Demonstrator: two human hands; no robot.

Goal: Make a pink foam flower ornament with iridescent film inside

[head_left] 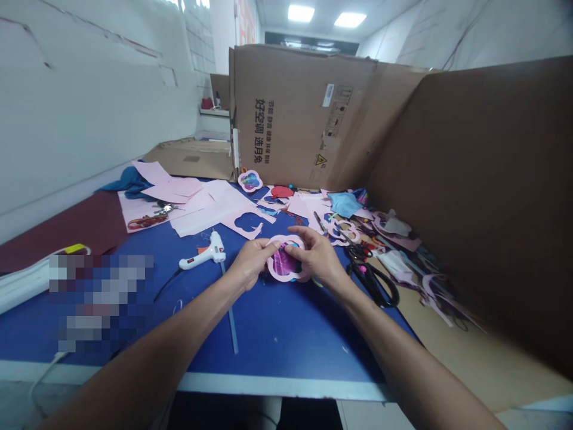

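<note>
A flower-shaped pink paper frame [286, 258] with shiny magenta film across its opening sits between both hands, near the middle of the blue desk [286, 340]. The left hand [250, 261] pinches its left rim between thumb and fingers; the right hand [317, 254] curls over its upper right side, gripping it too. Whether the frame touches the desk I cannot tell. Just right of the right hand lie black-handled scissors [372, 282], and left of the left hand a white hot glue gun [208, 251]. Toward the far edge, a similar frame [249, 180] leans near a cardboard box [295, 113], and cut pink paper sheets [201, 206] spread across the far left corner
</note>
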